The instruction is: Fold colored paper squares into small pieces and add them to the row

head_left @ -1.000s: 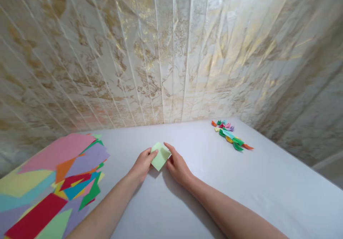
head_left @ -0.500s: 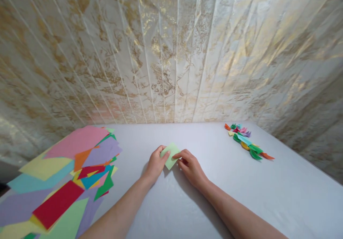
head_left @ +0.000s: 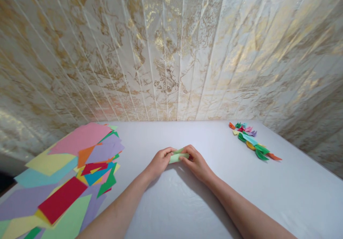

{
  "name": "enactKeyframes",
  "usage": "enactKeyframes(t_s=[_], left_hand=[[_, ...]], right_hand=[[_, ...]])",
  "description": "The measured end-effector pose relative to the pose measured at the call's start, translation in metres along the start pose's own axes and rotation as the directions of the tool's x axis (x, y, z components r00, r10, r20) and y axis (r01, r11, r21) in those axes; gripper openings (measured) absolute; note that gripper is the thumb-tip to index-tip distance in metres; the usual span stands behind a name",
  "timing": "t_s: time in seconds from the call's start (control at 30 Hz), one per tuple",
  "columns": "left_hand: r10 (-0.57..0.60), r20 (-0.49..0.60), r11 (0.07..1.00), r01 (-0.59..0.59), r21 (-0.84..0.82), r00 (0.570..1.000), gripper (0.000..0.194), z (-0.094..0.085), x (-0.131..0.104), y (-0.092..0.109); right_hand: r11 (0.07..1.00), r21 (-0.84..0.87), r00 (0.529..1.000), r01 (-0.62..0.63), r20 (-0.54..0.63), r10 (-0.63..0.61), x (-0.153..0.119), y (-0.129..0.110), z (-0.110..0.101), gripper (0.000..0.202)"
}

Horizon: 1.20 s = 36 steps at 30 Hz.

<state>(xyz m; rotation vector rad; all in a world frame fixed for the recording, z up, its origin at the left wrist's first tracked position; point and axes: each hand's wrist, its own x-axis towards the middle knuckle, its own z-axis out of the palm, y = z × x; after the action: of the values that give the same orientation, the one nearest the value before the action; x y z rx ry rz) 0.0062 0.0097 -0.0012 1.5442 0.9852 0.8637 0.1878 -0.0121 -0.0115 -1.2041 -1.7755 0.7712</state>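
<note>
A small sheet of light green paper (head_left: 175, 158) is held between my two hands, just above the white table. It is bent over on itself, with a rounded lower flap facing me and a darker inner side showing at the top. My left hand (head_left: 161, 161) pinches its left end between thumb and fingers. At the right end my right hand (head_left: 195, 162) grips it, the thumb pressed on the front and the fingers curled behind. Parts of the paper are hidden by the fingers.
Loose coloured paper sheets, among them a red rectangle (head_left: 63, 199) and a large pink sheet (head_left: 80, 138), overlap along the left of the white table (head_left: 166, 210). Several small folded paper pieces (head_left: 250, 141) lie at the back right. A gold-patterned curtain (head_left: 166, 53) hangs behind.
The green paper has gone from a flat diamond to a bent-over strip. My right hand has moved from touching its right corner to gripping that end. The view has shifted slightly.
</note>
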Motion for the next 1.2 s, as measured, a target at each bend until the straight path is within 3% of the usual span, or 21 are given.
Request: enactKeyframes(t_s=[0.2,0.33,0.53,0.93,1.1,1.2], left_hand=[[-0.041,-0.060,0.974,0.027,-0.224,0.997,0.038,0.007,0.001,-0.007],[0.010,-0.137,0.981,-0.037,-0.193,0.990,0.024,0.012,0.005,-0.017],[-0.018,-0.256,0.982,-0.032,-0.188,0.967,0.015,0.010,0.010,-0.027],[-0.007,-0.277,0.977,-0.052,-0.207,0.961,0.018,0.015,0.007,-0.025],[0.051,-0.239,0.978,-0.097,-0.184,0.970,0.042,0.015,0.004,-0.019],[0.065,-0.229,0.988,-0.095,-0.122,0.971,0.034,0.015,0.003,-0.018]], right_hand=[[0.990,-0.125,0.995,-0.059,-0.087,0.048,0.000,0.003,0.002,0.010],[0.988,-0.146,0.995,-0.055,-0.089,0.042,0.001,0.003,0.005,0.013],[0.988,-0.130,0.994,-0.083,-0.080,0.073,0.001,0.002,0.003,0.021],[0.983,-0.057,0.974,-0.177,-0.151,0.166,0.002,0.013,0.004,0.031],[0.985,-0.066,0.976,-0.162,-0.158,0.150,0.001,0.011,0.005,0.030],[0.986,-0.074,0.980,-0.146,-0.147,0.134,0.002,0.010,0.005,0.029]])
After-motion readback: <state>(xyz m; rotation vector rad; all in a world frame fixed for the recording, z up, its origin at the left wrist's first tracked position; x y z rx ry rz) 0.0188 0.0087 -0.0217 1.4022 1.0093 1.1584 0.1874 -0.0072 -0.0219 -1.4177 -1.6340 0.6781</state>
